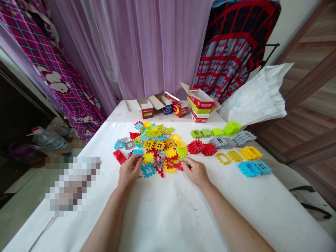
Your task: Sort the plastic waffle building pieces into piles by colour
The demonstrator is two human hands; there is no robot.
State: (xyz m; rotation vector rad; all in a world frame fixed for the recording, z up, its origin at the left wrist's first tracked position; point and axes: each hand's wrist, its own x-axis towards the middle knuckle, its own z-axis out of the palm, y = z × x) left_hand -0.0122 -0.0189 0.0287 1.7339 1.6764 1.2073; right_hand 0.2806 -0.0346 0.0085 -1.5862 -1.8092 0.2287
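Over the white table [168, 217], the left hand [129, 170] curls at the edge of a yellow piece [149, 158] and the right hand [194, 170], loosely bent, is at a red piece [179, 166]; I can't tell whether either grips. Both pieces lie at the near side of a mixed pile [160, 145], with single-colour stacks [251, 153] off to its right. Beyond stand open boxes [200, 105] before a purple curtain [157, 49].

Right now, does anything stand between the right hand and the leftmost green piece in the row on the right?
Yes: the red stack lies directly between the right hand and the leftmost green piece. It looks low, so reaching over it seems possible.
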